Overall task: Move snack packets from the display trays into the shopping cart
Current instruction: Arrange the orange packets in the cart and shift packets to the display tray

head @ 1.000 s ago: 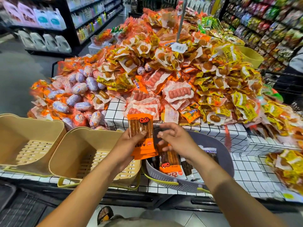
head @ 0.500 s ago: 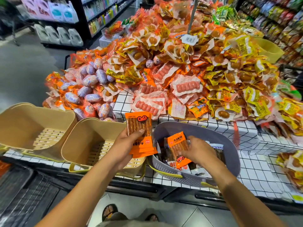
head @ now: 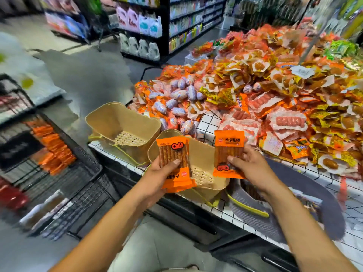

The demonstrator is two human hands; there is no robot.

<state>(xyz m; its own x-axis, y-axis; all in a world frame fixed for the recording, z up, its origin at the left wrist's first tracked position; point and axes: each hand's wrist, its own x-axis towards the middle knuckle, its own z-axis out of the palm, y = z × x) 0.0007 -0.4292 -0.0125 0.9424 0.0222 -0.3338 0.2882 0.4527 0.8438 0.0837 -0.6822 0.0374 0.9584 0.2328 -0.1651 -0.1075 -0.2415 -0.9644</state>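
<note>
the left hand [head: 161, 175] has its fingers closed round a small stack of orange snack packets [head: 174, 163] above a beige tray [head: 204, 154]. the right hand [head: 253, 171] pinches one orange packet [head: 227, 152] over the grey tray [head: 314, 195] on the table [head: 208, 122]. the shopping cart [head: 59, 169], at the left, holds more orange packets [head: 53, 146].

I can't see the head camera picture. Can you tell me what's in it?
Each hand holds orange snack packets: left hand, right hand. Two empty beige trays sit by a snack pile; a black cart waits left.
</note>
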